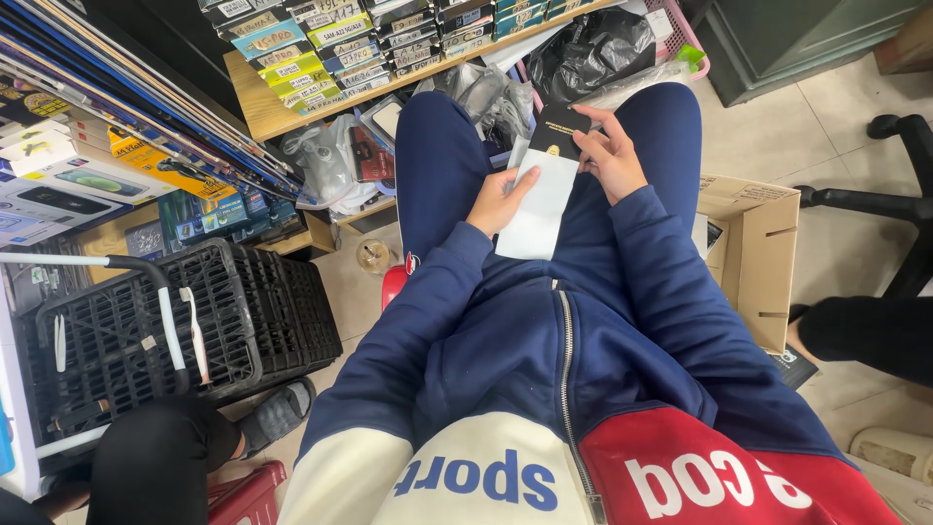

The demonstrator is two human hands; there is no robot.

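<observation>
I sit with both hands over my lap in dark blue trousers. My left hand [498, 201] grips the left edge of a flat white sleeve [537, 209] that lies slanted between my thighs. A thin black packet [557, 131] sticks out of the sleeve's upper end, and my right hand [612, 154] pinches that packet from the right. The two hands are close together, each on its own part of the package. My blue, white and red jacket fills the lower part of the view.
A black plastic crate [175, 331] with a white-and-black handle stands at left. A wooden shelf [262, 112] of small boxed goods runs across the top. An open cardboard box [753, 253] sits at right, an office chair base [894, 194] beyond it. Another person's knee and slipper lie bottom left.
</observation>
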